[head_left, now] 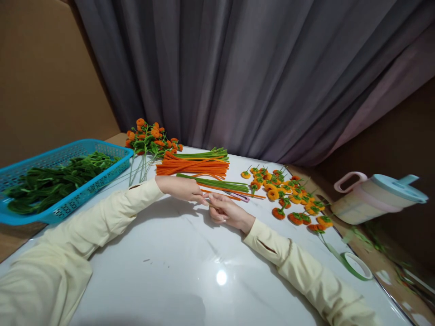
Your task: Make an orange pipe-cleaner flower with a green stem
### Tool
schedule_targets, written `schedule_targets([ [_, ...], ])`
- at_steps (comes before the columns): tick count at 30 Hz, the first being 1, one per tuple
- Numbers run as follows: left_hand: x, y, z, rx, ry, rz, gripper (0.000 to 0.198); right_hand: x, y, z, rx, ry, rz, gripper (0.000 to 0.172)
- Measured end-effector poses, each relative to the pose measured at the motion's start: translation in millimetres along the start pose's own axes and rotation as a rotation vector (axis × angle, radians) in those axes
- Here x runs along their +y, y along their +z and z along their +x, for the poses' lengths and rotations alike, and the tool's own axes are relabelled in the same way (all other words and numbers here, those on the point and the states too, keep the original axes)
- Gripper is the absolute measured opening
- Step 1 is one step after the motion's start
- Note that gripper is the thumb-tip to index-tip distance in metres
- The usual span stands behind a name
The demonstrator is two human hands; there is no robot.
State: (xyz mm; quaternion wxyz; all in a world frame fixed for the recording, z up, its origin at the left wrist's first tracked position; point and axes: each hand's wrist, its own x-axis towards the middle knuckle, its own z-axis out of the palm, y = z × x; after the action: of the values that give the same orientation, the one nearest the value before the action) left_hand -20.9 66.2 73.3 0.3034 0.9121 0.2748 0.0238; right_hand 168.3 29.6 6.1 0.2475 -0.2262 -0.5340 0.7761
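Observation:
My left hand and my right hand meet over the middle of the white table, fingertips almost touching. The fingers of both are closed in a pinch. What they pinch is too small and too covered by the fingers to name. Just behind them lie green pipe cleaners and a few loose orange ones. Part of a pale purple tool, perhaps scissors, shows by my right hand. Farther back is a thick bundle of orange pipe cleaners, with more green ones behind it.
At left stands a blue basket of green fuzzy leaves. Orange flowers on stems lie at the back. Several orange and yellow flower heads spread at right, near a green tape roll and a lidded cup.

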Motion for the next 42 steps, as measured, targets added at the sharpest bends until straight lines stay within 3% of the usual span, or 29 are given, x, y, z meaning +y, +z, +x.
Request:
schedule_targets([
  [8, -4.6, -15.4, -7.9, -0.110, -0.060, 0.117, 0.040, 1.3, -3.5, 0.1, -0.007, -0.002, 0.027, 0.039],
  [17, -10.5, -26.1, -14.5, -0.209, -0.190, 0.004, 0.044, 2.4, -4.5, -0.3, -0.012, 0.003, 0.030, 0.036],
  [24, -16.8, -48.8, -32.4, -0.228, -0.340, -0.082, 0.039, 4.1, -10.3, -1.9, -0.029, -0.012, 0.071, 0.028],
  [29, -44.8, -71.8, -52.0, -0.100, -0.482, -0.245, 0.039, 2.9, -8.7, -0.8, 0.047, -0.024, 0.022, 0.030],
  [32, -53.9, -76.4, -57.4, 0.013, -0.533, -0.444, 0.037, -2.1, -4.3, -4.9, 0.167, 0.011, -0.162, 0.036],
  [35, -48.8, -69.9, -54.0, 0.074, -0.453, -0.594, 0.032, -7.1, -2.8, -20.7, 0.273, 0.035, -0.506, 0.036],
  [39, -32.3, -45.2, -32.5, 0.045, -0.259, -0.976, 0.031, -8.0, -6.3, -56.6, 0.366, -0.008, -1.173, 0.031],
  [42, -18.7, -16.7, -6.2, 0.046, -0.225, -1.363, 0.027, -5.5, -4.6, -80.7, 0.480, -0.007, -1.479, 0.034],
])
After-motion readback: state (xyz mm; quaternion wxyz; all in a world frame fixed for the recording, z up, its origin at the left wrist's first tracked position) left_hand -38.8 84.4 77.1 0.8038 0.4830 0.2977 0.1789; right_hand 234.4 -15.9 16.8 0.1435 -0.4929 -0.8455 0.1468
